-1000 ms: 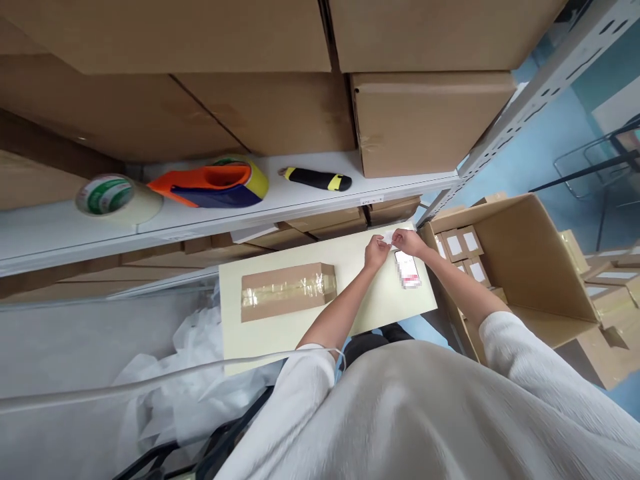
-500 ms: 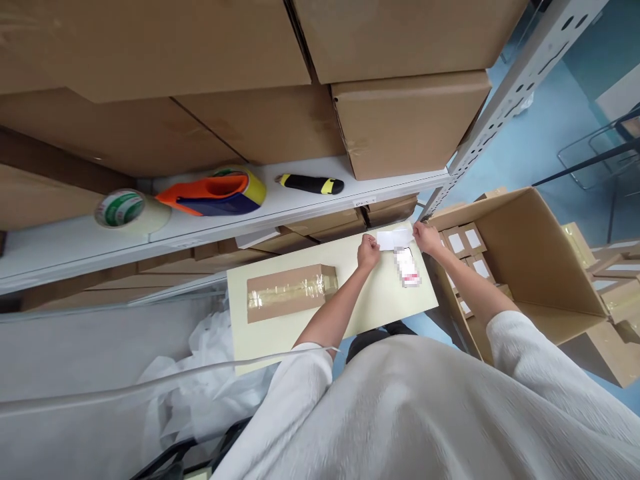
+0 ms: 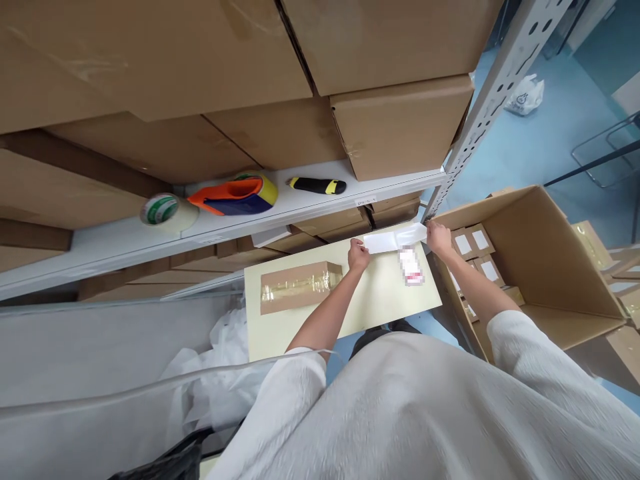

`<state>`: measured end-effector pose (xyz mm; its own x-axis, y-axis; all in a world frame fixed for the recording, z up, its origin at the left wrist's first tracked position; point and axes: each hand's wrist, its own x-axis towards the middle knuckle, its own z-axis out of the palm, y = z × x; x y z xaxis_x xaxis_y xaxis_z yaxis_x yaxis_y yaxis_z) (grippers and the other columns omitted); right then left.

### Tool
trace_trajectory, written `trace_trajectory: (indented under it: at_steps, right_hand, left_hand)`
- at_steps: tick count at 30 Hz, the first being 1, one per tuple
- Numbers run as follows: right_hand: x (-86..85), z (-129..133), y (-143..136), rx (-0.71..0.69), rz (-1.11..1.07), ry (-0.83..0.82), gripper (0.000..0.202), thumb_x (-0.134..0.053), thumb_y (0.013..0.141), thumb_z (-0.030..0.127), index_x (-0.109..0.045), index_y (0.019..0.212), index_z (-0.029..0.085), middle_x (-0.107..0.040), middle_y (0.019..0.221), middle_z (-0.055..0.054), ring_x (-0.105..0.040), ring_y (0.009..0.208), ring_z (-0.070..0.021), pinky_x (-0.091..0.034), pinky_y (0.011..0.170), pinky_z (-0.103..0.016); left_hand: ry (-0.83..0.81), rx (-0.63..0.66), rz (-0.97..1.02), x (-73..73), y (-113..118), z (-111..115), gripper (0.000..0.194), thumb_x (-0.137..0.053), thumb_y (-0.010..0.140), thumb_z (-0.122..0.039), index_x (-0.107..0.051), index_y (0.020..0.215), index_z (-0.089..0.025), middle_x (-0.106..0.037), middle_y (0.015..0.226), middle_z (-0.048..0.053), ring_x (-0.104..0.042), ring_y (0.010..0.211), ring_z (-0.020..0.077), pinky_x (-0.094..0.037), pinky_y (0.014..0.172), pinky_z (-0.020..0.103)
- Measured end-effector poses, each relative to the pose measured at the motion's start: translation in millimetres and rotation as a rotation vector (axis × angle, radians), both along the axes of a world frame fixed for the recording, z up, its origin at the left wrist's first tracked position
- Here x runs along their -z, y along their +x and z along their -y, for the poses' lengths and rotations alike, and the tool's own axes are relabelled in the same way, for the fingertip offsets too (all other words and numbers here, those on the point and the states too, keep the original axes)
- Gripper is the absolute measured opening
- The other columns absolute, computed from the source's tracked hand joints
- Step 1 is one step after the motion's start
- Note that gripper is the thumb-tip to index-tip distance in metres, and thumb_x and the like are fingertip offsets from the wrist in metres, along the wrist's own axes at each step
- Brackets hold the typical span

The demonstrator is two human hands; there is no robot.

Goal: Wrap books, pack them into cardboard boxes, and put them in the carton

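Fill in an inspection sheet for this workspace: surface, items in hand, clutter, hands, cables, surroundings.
Surface: pale yellow tabletop, bearing a taped cardboard box and a phone-like item with a pixelated face.
Items in hand: one white strip, translucent toward its right end.
Clutter: tape roll, orange-and-blue tape dispenser and black-and-yellow cutter on the shelf.
Hands: left hand and right hand grip opposite ends of the strip.
Cables: pale cord-like strand at lower left; its nature unclear.
Surroundings: open carton of small labelled boxes at right; white plastic bag on the blue floor.
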<state>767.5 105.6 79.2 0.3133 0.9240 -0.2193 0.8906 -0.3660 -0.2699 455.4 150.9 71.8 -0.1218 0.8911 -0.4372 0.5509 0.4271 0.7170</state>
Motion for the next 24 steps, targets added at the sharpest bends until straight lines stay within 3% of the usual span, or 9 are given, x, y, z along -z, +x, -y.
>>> trace_trajectory:
  at_steps: [7,11,15,17,21,24]
  right_hand:
    - [-1.0,11,2,0.051,0.02,0.017,0.026,-0.052,0.098,0.015,-0.066,0.12,0.016,-0.07,0.119,-0.023,-0.061,0.111,-0.0357,-0.044,0.094,-0.044]
    - [-9.9,15,-15,-0.039,-0.002,0.108,0.029,-0.056,0.093,0.014,-0.068,0.119,0.017,-0.066,0.127,-0.022,-0.058,0.119,-0.0377,-0.046,0.099,-0.047]
    - [-19.6,15,-58,-0.346,-0.234,0.147,0.024,-0.066,0.096,0.027,-0.069,0.119,0.021,-0.068,0.127,-0.015,-0.06,0.122,-0.0344,-0.047,0.106,-0.046]
    - [-23.3,15,-86,-0.464,-0.335,0.14,0.034,-0.075,0.093,0.036,-0.068,0.124,0.024,-0.069,0.129,-0.012,-0.061,0.126,-0.0334,-0.046,0.109,-0.047]
    - [-32.2,15,-142,-0.515,-0.445,0.146,0.054,-0.083,0.087,0.039,-0.064,0.136,0.026,-0.067,0.138,-0.011,-0.064,0.123,-0.0312,-0.047,0.11,-0.048]
    - [-43.7,13,-177,-0.518,-0.51,0.199,0.046,-0.077,0.09,0.034,-0.064,0.133,0.025,-0.067,0.136,-0.011,-0.067,0.116,-0.0276,-0.051,0.105,-0.044]
  left_hand:
    - [-0.013,-0.071,0.051,-13.1,-11,12,0.033,-0.071,0.082,-0.009,-0.052,0.1,-0.029,-0.062,0.078,-0.007,-0.068,0.08,0.0174,-0.048,0.078,0.03]
    - [-0.007,-0.094,0.146,-23.7,-17,20,0.035,-0.072,0.083,-0.013,-0.051,0.107,-0.029,-0.065,0.081,-0.007,-0.069,0.078,0.0155,-0.05,0.076,0.029]
    - [-0.011,-0.146,0.274,-39.0,-30,29,0.044,-0.073,0.084,-0.016,-0.049,0.119,-0.027,-0.068,0.085,-0.005,-0.074,0.081,0.0165,-0.053,0.078,0.03]
    - [-0.001,-0.185,0.326,-48.6,-40,33,0.048,-0.074,0.084,-0.018,-0.048,0.124,-0.027,-0.071,0.089,-0.002,-0.076,0.083,0.0178,-0.055,0.08,0.031]
    - [0.03,-0.262,0.403,-68.2,-68,43,0.057,-0.073,0.086,-0.021,-0.045,0.135,-0.026,-0.073,0.1,0.002,-0.078,0.088,0.0184,-0.057,0.079,0.031]
    - [0.029,-0.274,0.437,-79.1,-95,51,0.063,-0.074,0.087,-0.026,-0.043,0.142,-0.026,-0.074,0.104,0.005,-0.078,0.089,0.0181,-0.057,0.076,0.029]
